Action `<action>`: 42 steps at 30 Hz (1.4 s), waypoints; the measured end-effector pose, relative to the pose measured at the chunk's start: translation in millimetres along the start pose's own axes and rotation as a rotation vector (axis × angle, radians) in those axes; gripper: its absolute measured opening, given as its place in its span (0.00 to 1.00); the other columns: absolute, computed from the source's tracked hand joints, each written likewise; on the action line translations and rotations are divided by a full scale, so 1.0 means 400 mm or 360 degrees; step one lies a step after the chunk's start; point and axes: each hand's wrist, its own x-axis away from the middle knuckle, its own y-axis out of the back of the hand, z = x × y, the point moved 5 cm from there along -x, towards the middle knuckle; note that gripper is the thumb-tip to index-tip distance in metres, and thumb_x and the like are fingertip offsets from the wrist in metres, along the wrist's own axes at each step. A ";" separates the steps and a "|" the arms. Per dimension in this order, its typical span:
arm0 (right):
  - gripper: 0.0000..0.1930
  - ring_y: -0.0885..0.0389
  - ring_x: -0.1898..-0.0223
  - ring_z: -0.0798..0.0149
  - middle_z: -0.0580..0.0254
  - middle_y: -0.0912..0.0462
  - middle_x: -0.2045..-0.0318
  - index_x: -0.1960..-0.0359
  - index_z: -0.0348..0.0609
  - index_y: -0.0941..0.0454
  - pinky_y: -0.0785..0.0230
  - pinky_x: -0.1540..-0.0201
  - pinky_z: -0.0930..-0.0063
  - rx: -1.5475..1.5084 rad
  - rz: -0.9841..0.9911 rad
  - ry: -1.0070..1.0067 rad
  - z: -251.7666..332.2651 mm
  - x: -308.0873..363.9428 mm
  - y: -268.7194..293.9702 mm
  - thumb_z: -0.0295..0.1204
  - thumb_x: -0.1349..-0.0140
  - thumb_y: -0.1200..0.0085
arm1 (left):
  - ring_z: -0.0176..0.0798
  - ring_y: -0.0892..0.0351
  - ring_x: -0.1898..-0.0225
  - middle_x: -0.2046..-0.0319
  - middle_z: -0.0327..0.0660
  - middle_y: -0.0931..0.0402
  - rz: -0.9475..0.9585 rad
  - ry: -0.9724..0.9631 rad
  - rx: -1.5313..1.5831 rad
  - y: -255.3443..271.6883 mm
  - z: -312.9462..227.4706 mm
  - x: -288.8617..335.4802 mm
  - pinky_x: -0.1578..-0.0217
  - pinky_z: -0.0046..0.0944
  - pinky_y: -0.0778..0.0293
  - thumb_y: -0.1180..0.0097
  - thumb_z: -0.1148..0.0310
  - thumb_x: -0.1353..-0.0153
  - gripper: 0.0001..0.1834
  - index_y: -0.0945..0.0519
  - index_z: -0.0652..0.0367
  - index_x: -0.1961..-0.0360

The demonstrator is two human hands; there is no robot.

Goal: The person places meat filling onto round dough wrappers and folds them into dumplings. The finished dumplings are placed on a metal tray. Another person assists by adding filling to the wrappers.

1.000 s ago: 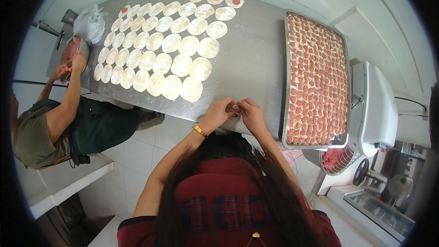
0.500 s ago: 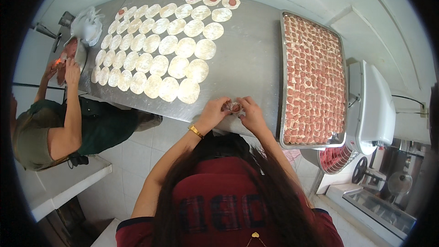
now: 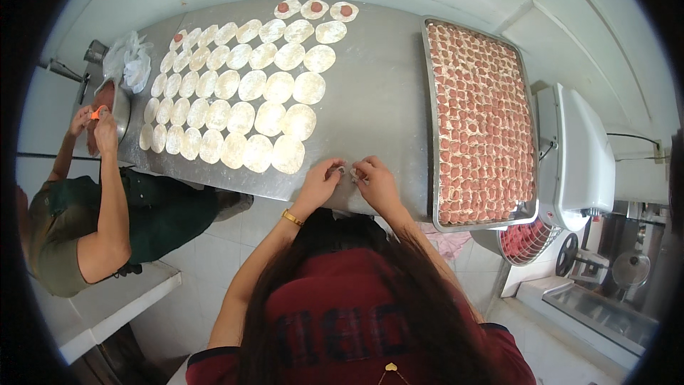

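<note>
Above the near edge of the steel table, my left hand point(image 3: 321, 180) and my right hand point(image 3: 377, 184) are held close together, with a narrow gap between their fingertips. A small whitish bit of dough point(image 3: 341, 170) shows at the left fingertips. Pinched in the right fingers is another whitish piece of dough point(image 3: 354, 174). Both are too small to make out clearly. Rows of floured round dough wrappers point(image 3: 288, 153) lie left of my hands. A few at the far edge carry a ball of pink meat filling point(image 3: 315, 6).
To the right, a large metal tray point(image 3: 432, 135) is packed with meat-filled dumplings point(image 3: 481, 128). Beyond it stands a white mixer point(image 3: 581, 157). At the far left, a co-worker's hands point(image 3: 94, 122) hold an orange-handled tool over a meat container point(image 3: 122, 110), near a white plastic bag point(image 3: 135, 64).
My hands have drawn slightly apart, and the meat-filled wrapper between them no longer shows; only small whitish bits do. The view has shifted a little. The co-worker's orange tool shows more clearly.
</note>
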 end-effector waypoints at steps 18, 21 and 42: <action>0.16 0.19 0.64 0.60 0.58 0.18 0.66 0.63 0.44 0.19 0.26 0.61 0.69 0.0037 -0.1141 -0.0505 -0.201 0.298 0.587 0.22 0.58 0.38 | 0.41 0.24 0.54 0.50 0.46 0.27 0.0060 -0.0145 -0.0025 -0.085 -0.038 -0.040 0.52 0.37 0.29 0.58 0.72 0.35 0.14 0.28 0.62 0.50; 0.18 0.18 0.69 0.61 0.55 0.18 0.70 0.60 0.42 0.19 0.26 0.63 0.72 0.0373 -0.1295 -0.0874 -0.326 0.448 0.799 0.26 0.56 0.37 | 0.48 0.26 0.53 0.54 0.49 0.27 -0.0070 -0.0559 -0.0707 -0.042 -0.031 -0.013 0.51 0.41 0.31 0.57 0.77 0.39 0.14 0.26 0.64 0.53; 0.14 0.19 0.64 0.49 0.49 0.17 0.70 0.67 0.45 0.17 0.27 0.59 0.61 0.0642 -0.0352 -0.1267 -0.610 0.487 0.823 0.36 0.57 0.42 | 0.56 0.31 0.52 0.57 0.53 0.31 -0.0190 -0.0876 -0.1157 -0.052 -0.012 0.016 0.49 0.46 0.35 0.56 0.79 0.44 0.11 0.27 0.67 0.60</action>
